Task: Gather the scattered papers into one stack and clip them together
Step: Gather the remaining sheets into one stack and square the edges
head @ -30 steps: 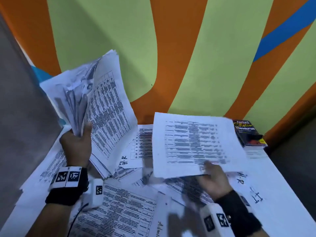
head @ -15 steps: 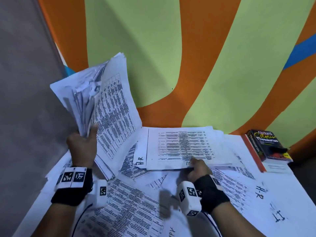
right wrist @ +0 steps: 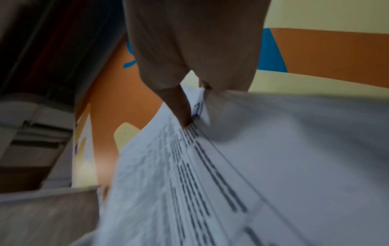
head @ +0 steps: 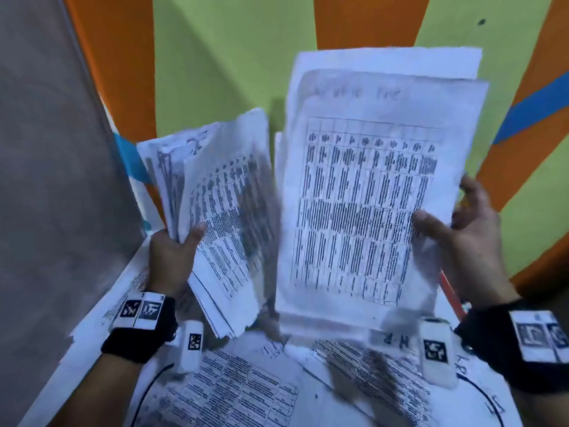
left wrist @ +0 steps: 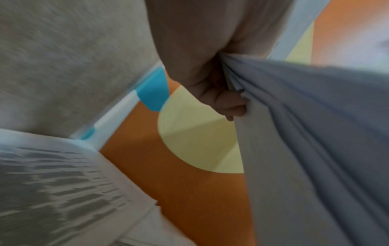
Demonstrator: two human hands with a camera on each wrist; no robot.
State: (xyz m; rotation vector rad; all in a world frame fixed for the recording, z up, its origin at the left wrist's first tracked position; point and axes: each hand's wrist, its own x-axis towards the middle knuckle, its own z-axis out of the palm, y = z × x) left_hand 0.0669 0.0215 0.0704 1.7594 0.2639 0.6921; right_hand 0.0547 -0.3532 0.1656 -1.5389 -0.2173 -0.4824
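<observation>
My left hand (head: 175, 248) grips a thick, fanned bundle of printed papers (head: 221, 211), upright above the table; the left wrist view shows the fingers (left wrist: 227, 106) curled round the bundle (left wrist: 315, 133). My right hand (head: 455, 229) pinches a thinner set of printed sheets (head: 366, 195) by its right edge, thumb on the front, raised just right of the bundle. In the right wrist view the thumb (right wrist: 181, 108) presses on these sheets (right wrist: 231, 166). More printed papers (head: 246, 392) lie scattered on the table below. No clip is visible.
An orange, green and blue striped wall (head: 234, 57) stands close behind the table. A grey surface (head: 46, 180) runs along the left. White sheets with handwritten marks (head: 480, 396) cover the table's right side.
My right hand has lifted its sheets off the table and turned them upright beside the left bundle. The left bundle has dropped lower and nearer the centre. The book is out of sight.
</observation>
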